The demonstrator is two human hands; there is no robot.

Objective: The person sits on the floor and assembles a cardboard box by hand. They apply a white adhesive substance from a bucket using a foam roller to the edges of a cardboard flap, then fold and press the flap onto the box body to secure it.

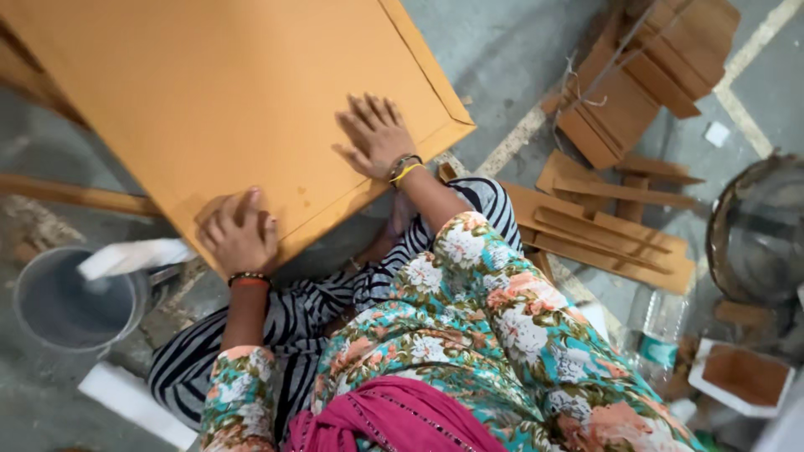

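Orange board (226, 92) rests on lap, tilted. L hand (240, 234) curled at its near edge, fingers pressed together; R hand (377, 136) flat, fingers spread. Bucket (50, 314) sits left; board scraps (607, 230) on right.

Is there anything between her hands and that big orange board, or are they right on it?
Nothing visible lies between. The right hand rests flat on the orange board near its corner, and the left hand presses something down at the board's near edge, though what lies under the palm is hidden.
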